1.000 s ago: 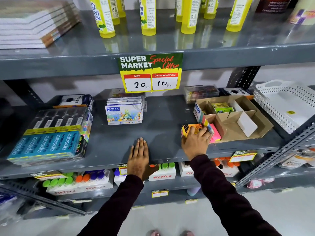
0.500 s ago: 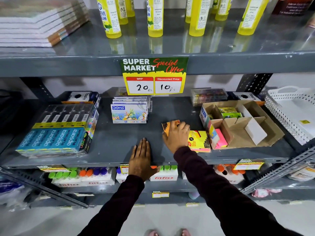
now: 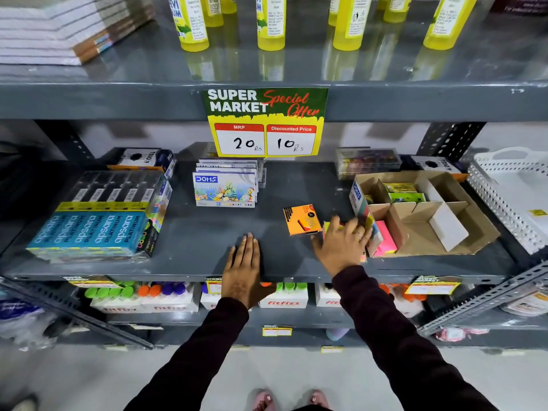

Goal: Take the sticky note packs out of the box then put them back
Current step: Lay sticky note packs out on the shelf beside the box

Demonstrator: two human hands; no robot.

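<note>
An orange sticky note pack [image 3: 302, 219] lies loose on the grey shelf [image 3: 192, 238], left of an open cardboard box [image 3: 462, 229]. My right hand [image 3: 341, 241] hovers between them with fingers spread, covering most of a yellow pack [image 3: 327, 225] on the shelf; its fingertips reach the box's front left corner. It grips nothing that I can see. A pink pack [image 3: 385, 237] stands in the box's front left compartment and green packs [image 3: 406, 197] sit in a rear one. My left hand [image 3: 243, 262] rests flat on the shelf's front edge.
DOMS pastel boxes [image 3: 225, 189] are stacked at mid-shelf and apsara pencil boxes [image 3: 95, 226] fill the left. A white perforated basket [image 3: 516, 197] stands right of the box, a clear case [image 3: 367, 161] behind it. A price sign [image 3: 265, 123] hangs from the upper shelf.
My right hand carried the orange pack left from the box, let it go on the shelf, and moved back right toward the box. My left hand stayed put.
</note>
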